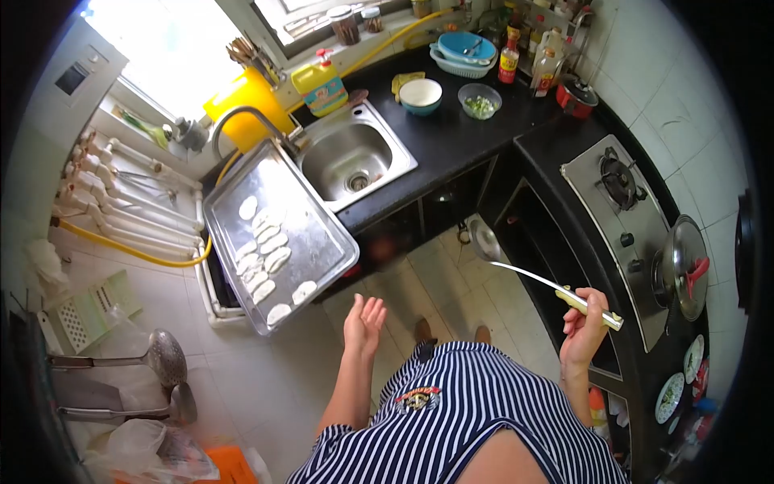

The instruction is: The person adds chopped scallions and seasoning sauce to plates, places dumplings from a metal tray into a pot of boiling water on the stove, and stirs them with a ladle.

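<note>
My right hand point(583, 331) is wrapped round the yellowish handle of a metal ladle point(528, 276). The ladle's bowl points away from me, over the floor near the cabinets. Held out in the air, my left hand point(365, 325) is empty, fingers extended and slightly apart. Beyond it, a large metal tray point(310, 202) rests across the left side of the sink, with several white dumplings point(274, 240) lying on it. My left hand is apart from the tray's near edge.
A steel sink point(343, 149) is set in the black counter. Along the back stand a white-and-teal bowl point(420, 96), a clear bowl of chopped greens point(480, 103) and bottles. To the right, a gas stove point(619, 181) holds a lidded pan point(685, 266). Skimmers point(165, 359) hang at left.
</note>
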